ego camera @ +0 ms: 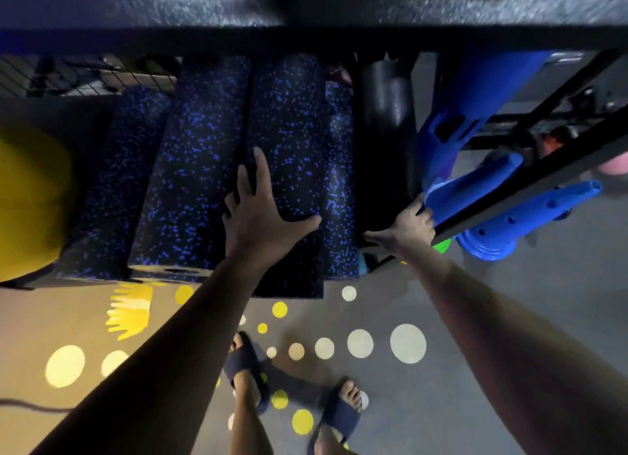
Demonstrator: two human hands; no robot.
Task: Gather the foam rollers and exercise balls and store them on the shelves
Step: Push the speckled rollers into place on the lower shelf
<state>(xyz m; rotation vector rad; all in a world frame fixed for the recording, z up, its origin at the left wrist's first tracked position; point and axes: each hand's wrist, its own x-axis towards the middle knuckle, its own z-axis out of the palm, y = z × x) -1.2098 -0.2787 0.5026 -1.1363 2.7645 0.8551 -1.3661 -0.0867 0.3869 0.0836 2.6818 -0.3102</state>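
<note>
Several black foam rollers with blue speckles lie side by side on a low shelf. My left hand (260,210) rests flat with fingers spread on top of the middle speckled roller (289,142). Another speckled roller (200,169) lies to its left. A plain black roller (387,121) lies to the right. My right hand (407,227) is at the front end of the black roller, fingers curled at the black shelf frame (530,179); what it grips is unclear. A yellow exercise ball (30,203) sits at the left edge.
A dark upper shelf board (306,9) overhangs the rollers. Blue plastic equipment (509,213) hangs at the right of the frame. A wire-mesh panel (68,77) is at the back left. My sandalled feet (248,369) stand on a grey floor with yellow and white dots.
</note>
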